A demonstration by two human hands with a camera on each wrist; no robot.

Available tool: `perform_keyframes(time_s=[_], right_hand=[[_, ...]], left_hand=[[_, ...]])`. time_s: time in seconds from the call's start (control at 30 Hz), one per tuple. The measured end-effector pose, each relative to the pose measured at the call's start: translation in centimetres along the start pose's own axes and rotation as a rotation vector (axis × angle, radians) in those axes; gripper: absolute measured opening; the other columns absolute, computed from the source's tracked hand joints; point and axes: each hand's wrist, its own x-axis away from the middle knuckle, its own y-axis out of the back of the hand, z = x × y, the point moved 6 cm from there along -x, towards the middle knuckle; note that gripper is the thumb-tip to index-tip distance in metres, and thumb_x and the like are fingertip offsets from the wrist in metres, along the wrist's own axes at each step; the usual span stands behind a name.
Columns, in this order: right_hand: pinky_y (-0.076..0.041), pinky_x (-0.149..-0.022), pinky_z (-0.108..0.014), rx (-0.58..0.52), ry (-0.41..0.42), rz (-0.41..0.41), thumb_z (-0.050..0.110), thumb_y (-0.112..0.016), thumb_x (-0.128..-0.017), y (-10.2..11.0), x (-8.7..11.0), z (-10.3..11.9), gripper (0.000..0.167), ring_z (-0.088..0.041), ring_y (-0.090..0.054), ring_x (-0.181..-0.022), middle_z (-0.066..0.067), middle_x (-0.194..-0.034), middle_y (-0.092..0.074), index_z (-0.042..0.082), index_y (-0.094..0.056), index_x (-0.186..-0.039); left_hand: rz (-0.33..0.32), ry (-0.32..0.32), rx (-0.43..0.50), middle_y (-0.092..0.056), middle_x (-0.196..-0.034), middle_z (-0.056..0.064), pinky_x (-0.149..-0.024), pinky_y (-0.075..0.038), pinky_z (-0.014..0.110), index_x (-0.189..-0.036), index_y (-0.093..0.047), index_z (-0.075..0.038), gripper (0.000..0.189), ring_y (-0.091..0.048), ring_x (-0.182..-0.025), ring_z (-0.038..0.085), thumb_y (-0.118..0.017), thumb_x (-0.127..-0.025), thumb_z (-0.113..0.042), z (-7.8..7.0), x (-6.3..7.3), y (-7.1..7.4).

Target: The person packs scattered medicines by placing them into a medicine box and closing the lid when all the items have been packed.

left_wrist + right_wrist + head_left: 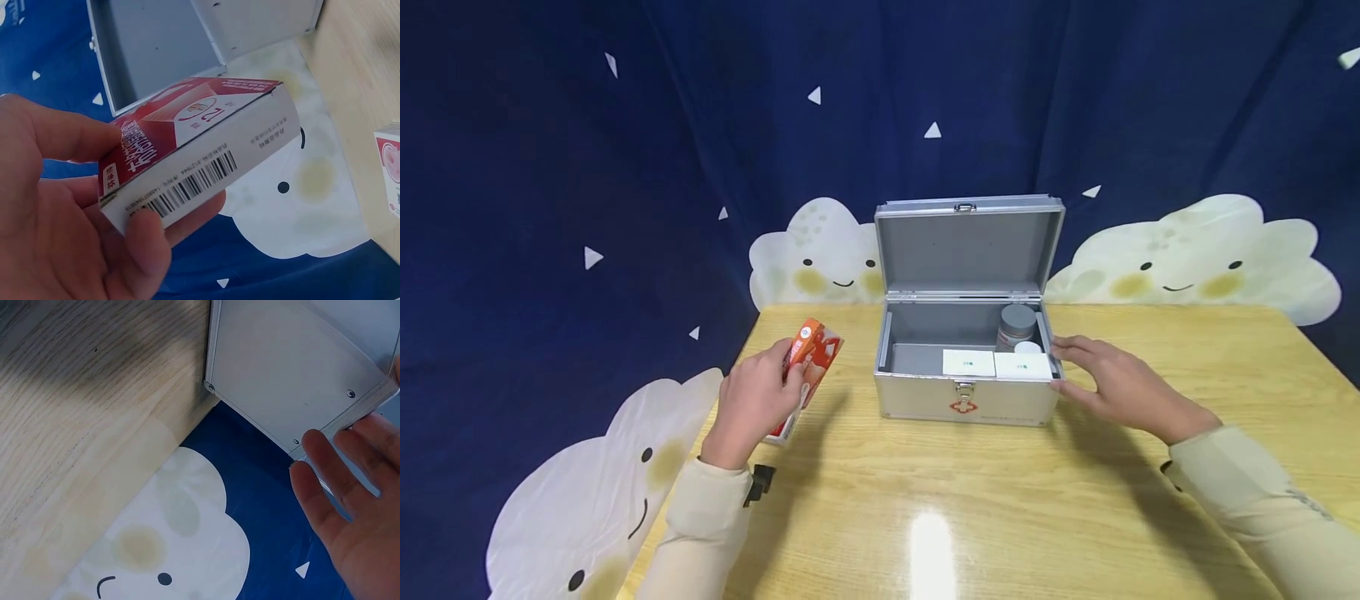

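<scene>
My left hand (754,402) grips a red and white medicine box (200,165), thumb and fingers on opposite sides, left of the case. The left wrist view shows a barcode on its white side. Below that hand, a second red and white box (780,432) lies on the table. A silver first-aid case (925,402) stands with its lid up. My right hand (1108,385) touches the case's right side near the top rim, its fingers extended and spread. Inside the case are two white boxes (968,363), a grey-lidded bottle (1018,320) and a white cap (1027,347).
The wooden table (880,492) carries the case near its far edge. Behind and to the left hangs a dark blue curtain (820,150) with white clouds and triangles. The raised lid (970,254) stands at the back of the case.
</scene>
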Motion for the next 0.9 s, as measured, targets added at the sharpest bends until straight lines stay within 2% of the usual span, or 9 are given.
perform_keyframes(time_s=[0.3, 0.53, 0.7, 0.9], right_hand=[[-0.051, -0.094, -0.057, 0.010, -0.017, 0.023, 0.030, -0.072, -0.089, 0.6, -0.1, 0.1, 0.048, -0.040, -0.063, -0.116, -0.018, -0.130, -0.064, -0.001, -0.065, -0.126], [-0.053, -0.090, -0.056, 0.012, -0.035, 0.053, 0.032, -0.071, -0.090, 0.5, -0.2, 0.2, 0.049, -0.039, -0.066, -0.113, -0.018, -0.133, -0.063, 0.000, -0.065, -0.126], [-0.055, -0.087, -0.053, 0.021, -0.022, 0.047, 0.031, -0.072, -0.090, 0.5, -0.3, 0.4, 0.048, -0.036, -0.069, -0.106, -0.018, -0.133, -0.063, 0.000, -0.066, -0.125], [-0.056, -0.083, -0.052, 0.016, -0.038, 0.071, 0.032, -0.072, -0.090, 0.5, -0.2, 0.2, 0.049, -0.034, -0.070, -0.101, -0.020, -0.133, -0.063, 0.000, -0.065, -0.127]], left_hand=[[0.018, -0.009, 0.004, -0.074, -0.093, 0.016, -0.059, -0.054, 0.048, -0.117, -0.066, -0.008, 0.031, -0.069, -0.070, 0.033, -0.059, -0.090, -0.023, 0.1, -1.5, 0.7], [0.067, 0.013, 0.012, -0.074, -0.096, 0.015, -0.055, -0.051, 0.044, -0.119, -0.065, -0.010, 0.033, -0.067, -0.072, 0.030, -0.059, -0.093, -0.028, 0.2, -2.4, 0.7], [0.067, -0.017, 0.025, -0.074, -0.095, 0.013, -0.061, -0.052, 0.047, -0.123, -0.064, -0.014, 0.034, -0.067, -0.076, 0.031, -0.057, -0.092, -0.026, -1.3, -3.2, 0.8], [0.072, -0.077, 0.058, -0.074, -0.093, 0.010, -0.067, -0.053, 0.044, -0.122, -0.065, -0.013, 0.033, -0.065, -0.074, 0.027, -0.059, -0.092, -0.023, -3.7, -4.5, 0.7]])
